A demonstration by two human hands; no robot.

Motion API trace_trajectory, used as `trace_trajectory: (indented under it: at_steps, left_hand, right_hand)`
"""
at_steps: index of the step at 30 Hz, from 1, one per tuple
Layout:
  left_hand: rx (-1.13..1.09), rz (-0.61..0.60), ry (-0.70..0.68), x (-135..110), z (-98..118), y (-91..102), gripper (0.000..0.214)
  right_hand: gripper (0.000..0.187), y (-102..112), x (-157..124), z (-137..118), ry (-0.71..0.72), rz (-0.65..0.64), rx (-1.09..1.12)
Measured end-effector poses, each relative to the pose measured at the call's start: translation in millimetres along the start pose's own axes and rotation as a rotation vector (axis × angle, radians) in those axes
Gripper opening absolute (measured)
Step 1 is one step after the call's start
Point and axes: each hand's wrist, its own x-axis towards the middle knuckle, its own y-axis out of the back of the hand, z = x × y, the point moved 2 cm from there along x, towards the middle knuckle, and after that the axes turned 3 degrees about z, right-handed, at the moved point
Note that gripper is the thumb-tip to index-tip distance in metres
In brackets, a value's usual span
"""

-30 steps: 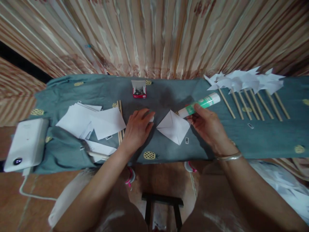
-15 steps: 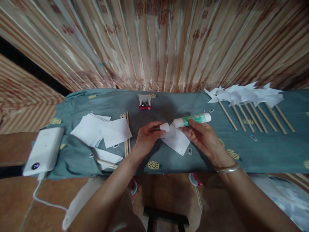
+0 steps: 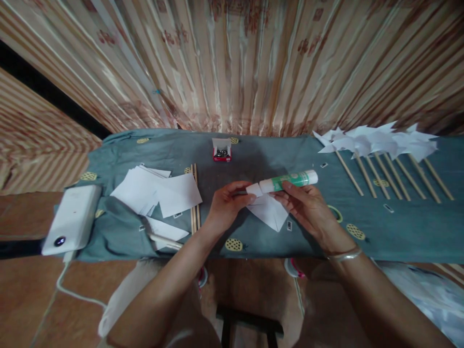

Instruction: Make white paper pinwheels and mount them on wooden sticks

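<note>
My right hand is closed round a green and white glue stick held level above the table. My left hand pinches a small white cap at the stick's left end. Just beneath both hands lies a folded white paper square on the blue-grey cloth. A bangle circles my right wrist.
A heap of white paper sheets and a few wooden sticks lie to the left. A small red box of pins sits at the back. Several paper pinwheels on sticks lie at the right. A white device rests at the left edge.
My left hand rose off the cloth with the white cap and met the tip of the glue stick. My right hand swung the stick level. The view tilted slightly.
</note>
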Motion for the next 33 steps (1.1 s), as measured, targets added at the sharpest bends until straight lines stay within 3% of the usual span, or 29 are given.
trace_trajectory:
  at_steps: [21,29,33]
  left_hand:
    - [0.125,-0.02,-0.118,-2.3,-1.5,5.2,0.032]
    - [0.229,-0.02,-0.149,-6.0,-2.2,6.0,0.038]
    - [0.306,0.053,-0.189,-2.1,-0.6,16.6,0.033]
  right_hand:
    - [0.029,-15.1,-5.8,8.4,-0.096,-0.02,0.0]
    - [0.032,-23.7,-4.2,17.2,-0.01,-0.08,-0.23]
    - [0.035,-22.0,-5.4,11.8,0.015,-0.091,-0.29]
